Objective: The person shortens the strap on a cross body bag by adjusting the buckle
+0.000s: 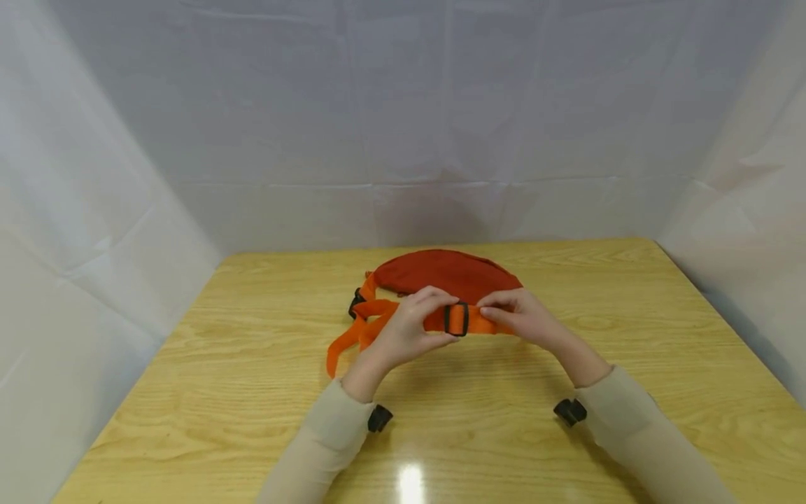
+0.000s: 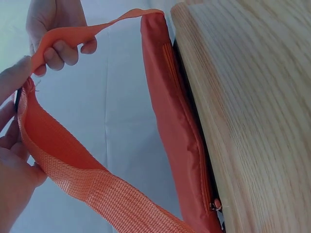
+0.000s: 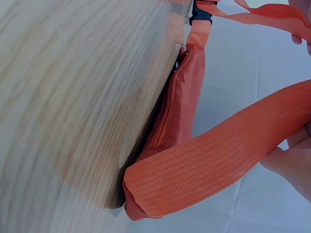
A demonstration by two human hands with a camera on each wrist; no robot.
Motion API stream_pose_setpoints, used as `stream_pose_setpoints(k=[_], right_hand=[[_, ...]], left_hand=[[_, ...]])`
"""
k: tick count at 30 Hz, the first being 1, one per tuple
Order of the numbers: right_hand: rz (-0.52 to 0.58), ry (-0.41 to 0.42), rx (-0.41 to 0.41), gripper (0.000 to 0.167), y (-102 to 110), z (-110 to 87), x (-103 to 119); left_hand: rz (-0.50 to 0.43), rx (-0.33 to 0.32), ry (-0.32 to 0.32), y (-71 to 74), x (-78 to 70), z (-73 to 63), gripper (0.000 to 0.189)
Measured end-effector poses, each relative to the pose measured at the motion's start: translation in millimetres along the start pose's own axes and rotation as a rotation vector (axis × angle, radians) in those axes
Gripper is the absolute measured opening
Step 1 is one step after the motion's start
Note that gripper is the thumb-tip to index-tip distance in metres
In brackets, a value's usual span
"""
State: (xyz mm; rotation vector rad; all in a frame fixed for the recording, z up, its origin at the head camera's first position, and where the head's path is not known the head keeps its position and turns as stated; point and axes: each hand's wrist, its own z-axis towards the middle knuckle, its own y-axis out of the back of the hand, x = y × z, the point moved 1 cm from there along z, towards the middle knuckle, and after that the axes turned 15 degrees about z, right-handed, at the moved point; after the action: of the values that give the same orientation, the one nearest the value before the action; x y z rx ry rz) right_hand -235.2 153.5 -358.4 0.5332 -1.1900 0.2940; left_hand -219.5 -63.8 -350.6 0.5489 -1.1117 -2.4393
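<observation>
A red waist bag [image 1: 443,271] lies on the table, its orange strap [image 1: 481,322] lifted in front of it. In the head view my left hand [image 1: 412,325] holds the black slide adjuster [image 1: 456,319], thumb below and fingers above. My right hand [image 1: 522,316] pinches the strap just right of that adjuster. A loop of webbing [image 2: 63,155] hangs from the left hand in the left wrist view. The right wrist view has the thumb and fingers of the right hand [image 3: 294,162] on the flat strap. A black buckle [image 1: 356,304] joins strap and bag at the left end.
The wooden table [image 1: 252,364] carries everything. A loose strap end [image 1: 340,353] trails left of the left hand. White sheeting [image 1: 403,126] hangs behind and at both sides. Black wrist cameras [image 1: 380,418] sit under the sleeves.
</observation>
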Motion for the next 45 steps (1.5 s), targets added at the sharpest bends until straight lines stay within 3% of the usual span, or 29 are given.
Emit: stream_pose_setpoints(k=[12, 26, 29, 37, 40, 45], right_hand=[[-0.019, 0.057, 0.025, 0.02, -6.0, 5.3, 1.8], [0.094, 0.01, -0.02, 0.019, -11.0, 5.6, -0.2], [0.108, 0.014, 0.025, 0.019, -8.3, 3.6, -1.2], [0.177, 0.031, 0.255, 0.031, 2.8, -1.9, -4.5], [0.177, 0.021, 0.264, 0.03, 4.0, -0.8, -4.4], [0.156, -0.004, 0.202, 0.029, 2.8, 0.9, -1.5]], left_hand=[[0.005, -0.007, -0.004, -2.8, -2.6, 3.5, 0.046], [-0.008, -0.014, 0.027, -4.5, -1.6, 3.5, 0.045], [-0.007, -0.014, 0.039, -4.0, -1.2, 2.5, 0.046], [-0.008, 0.023, 0.054, -3.3, 0.6, -0.2, 0.047], [-0.009, 0.026, 0.051, -3.8, 0.9, -0.3, 0.046], [-0.008, 0.019, 0.045, -4.4, 1.2, 0.7, 0.047]])
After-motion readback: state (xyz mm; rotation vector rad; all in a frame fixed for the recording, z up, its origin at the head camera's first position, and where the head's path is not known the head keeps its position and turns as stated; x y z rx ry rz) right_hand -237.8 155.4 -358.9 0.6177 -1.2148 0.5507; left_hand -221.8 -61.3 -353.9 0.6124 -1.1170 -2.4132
